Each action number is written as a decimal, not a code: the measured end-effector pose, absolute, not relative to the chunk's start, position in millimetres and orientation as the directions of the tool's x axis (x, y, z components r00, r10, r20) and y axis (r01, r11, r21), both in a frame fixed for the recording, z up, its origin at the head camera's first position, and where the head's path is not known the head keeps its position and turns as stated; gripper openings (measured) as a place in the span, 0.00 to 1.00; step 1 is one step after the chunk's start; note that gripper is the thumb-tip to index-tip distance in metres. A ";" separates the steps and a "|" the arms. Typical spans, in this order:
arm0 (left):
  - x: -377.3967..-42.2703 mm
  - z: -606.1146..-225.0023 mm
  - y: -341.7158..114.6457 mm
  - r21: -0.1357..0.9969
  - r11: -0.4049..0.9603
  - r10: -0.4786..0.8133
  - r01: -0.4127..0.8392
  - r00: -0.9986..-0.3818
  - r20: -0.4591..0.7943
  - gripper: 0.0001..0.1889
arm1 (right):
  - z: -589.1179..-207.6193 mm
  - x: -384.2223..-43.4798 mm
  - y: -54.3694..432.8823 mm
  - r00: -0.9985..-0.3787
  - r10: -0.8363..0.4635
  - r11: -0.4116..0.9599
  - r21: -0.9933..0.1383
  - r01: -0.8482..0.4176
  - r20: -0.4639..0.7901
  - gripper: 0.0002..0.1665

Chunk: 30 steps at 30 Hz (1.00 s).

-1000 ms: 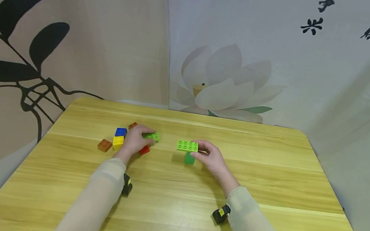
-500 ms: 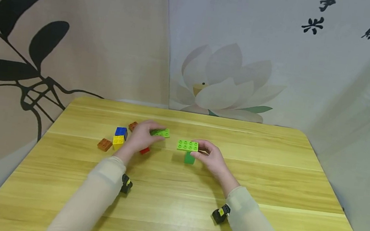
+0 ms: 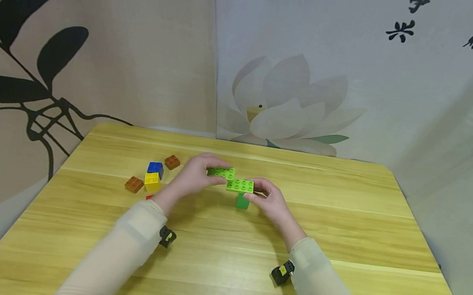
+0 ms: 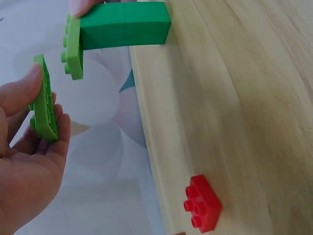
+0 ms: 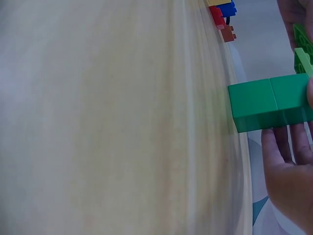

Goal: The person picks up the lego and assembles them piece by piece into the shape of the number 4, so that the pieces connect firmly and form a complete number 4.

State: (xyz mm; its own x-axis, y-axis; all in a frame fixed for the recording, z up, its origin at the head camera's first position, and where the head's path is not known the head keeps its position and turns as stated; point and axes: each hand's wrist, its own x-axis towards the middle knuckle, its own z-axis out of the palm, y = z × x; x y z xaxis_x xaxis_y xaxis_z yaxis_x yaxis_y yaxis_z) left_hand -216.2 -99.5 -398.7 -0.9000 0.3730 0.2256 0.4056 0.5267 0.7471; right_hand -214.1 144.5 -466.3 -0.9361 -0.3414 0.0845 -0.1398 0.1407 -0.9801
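My left hand [image 3: 193,177] pinches a flat light green toy brick [image 3: 218,172] between thumb and fingers; the left wrist view shows this brick [image 4: 45,107] on edge. Just right of it, my right hand [image 3: 273,203] grips a second light green brick [image 3: 239,186] that tops two stacked dark green blocks [image 4: 124,24]. In the right wrist view the dark green stack [image 5: 269,104] has fingers close along its side. The two light green bricks overlap slightly in the head view, but a gap shows between them in the left wrist view.
Left of the hands lie a blue brick [image 3: 155,167], a yellow brick [image 3: 152,182] and two brown bricks, one farther back [image 3: 172,162], the other brown brick [image 3: 134,184] at the left. A red brick [image 4: 203,203] lies on the wooden table [image 3: 221,273]. A curtain [image 3: 163,60] hangs behind.
My left hand has carried its light green brick rightward to the one in my right hand, uncovering the rear brown brick. My right hand has stayed in place.
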 end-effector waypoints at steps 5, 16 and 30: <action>-215.3 -398.4 -93.1 0.739 0.530 0.403 0.416 -0.890 0.212 0.18 | -447.0 -203.9 143.0 -0.936 -0.343 0.145 -0.980 -0.137 0.080 0.22; -212.5 -402.1 -84.4 0.713 0.557 0.438 0.427 -0.880 0.184 0.18 | -439.5 -199.2 142.6 -0.933 -0.355 0.138 -0.983 -0.120 0.064 0.22; -214.1 -403.1 -84.2 0.710 0.570 0.431 0.413 -0.886 0.169 0.17 | -438.9 -198.7 142.1 -0.933 -0.356 0.145 -0.983 -0.113 0.055 0.22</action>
State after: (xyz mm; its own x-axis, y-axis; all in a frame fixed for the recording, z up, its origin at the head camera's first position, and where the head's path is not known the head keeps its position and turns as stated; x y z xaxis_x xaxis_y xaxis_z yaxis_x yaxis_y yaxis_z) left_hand -214.1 -84.2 -403.1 -0.8864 0.4308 0.1692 0.4127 0.5701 0.7104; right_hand -198.7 142.1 -438.9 -0.9329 -0.3560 0.0553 -0.1135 0.1445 -0.9830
